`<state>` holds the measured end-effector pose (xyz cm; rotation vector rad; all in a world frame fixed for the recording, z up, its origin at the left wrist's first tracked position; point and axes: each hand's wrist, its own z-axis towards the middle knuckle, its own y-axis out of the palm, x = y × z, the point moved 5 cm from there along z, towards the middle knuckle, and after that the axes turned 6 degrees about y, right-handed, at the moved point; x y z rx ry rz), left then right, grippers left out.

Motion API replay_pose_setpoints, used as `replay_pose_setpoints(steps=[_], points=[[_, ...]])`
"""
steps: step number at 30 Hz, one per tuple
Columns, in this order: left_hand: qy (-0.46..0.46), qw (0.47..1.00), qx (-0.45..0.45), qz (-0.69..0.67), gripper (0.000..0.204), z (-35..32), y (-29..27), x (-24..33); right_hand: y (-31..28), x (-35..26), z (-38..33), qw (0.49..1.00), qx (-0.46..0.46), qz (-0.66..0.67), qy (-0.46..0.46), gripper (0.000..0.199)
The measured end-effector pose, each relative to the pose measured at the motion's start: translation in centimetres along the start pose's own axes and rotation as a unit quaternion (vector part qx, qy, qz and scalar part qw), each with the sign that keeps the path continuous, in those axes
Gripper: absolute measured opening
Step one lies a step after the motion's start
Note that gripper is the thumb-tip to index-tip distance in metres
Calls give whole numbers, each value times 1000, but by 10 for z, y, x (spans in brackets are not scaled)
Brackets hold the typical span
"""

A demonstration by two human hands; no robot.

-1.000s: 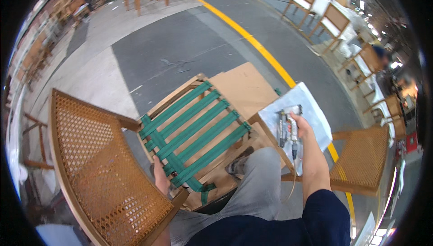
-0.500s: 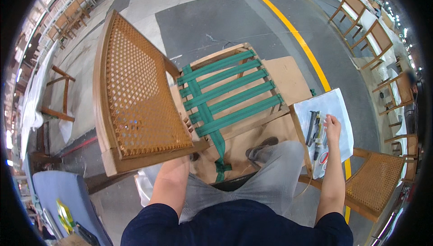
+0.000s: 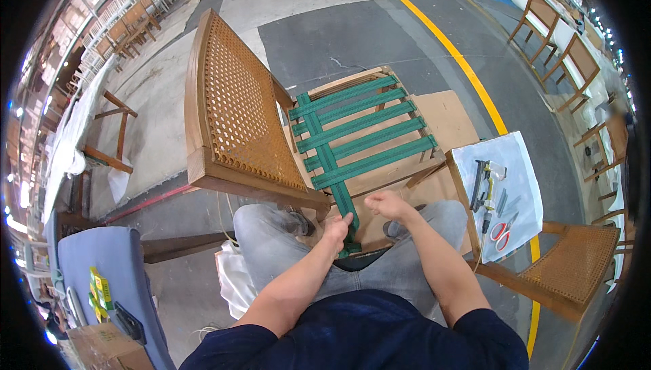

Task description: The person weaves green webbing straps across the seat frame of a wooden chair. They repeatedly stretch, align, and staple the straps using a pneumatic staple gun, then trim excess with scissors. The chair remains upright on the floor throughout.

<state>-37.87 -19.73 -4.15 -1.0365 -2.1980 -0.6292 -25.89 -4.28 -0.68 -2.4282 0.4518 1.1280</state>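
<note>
In front of me stands a wooden chair with a cane back. Several green webbing straps run across its open seat frame, and one strap is woven through them lengthwise. That strap's loose end hangs over the near side, between my knees. My left hand is closed on it, thumb on top. Just right of the strap, my right hand has curled fingers; whatever it may hold is hidden. To the right, a staple gun and red-handled scissors lie on a white-covered board.
Cardboard lies under the chair. A second cane-backed chair is at the lower right, by the yellow floor line. At my left, a blue-grey padded surface carries a yellow-green pack and a cardboard box.
My right hand has moved from the staple gun to beside the strap. My left hand, hidden behind the chair back before, now grips the strap. The whole view has shifted slightly.
</note>
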Motion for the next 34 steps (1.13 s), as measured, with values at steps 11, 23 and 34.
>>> replay_pose_setpoints(steps=[11, 23, 34], points=[[59, 945, 84, 310, 30, -19, -28, -18, 99, 17, 52, 994, -2, -101, 51, 30], [-68, 970, 38, -232, 49, 30, -11, 13, 120, 81, 88, 963, -47, -237, 120, 23], [-78, 978, 8, -192, 45, 42, -5, 18, 89, 71, 33, 869, -65, 330, 362, 39]])
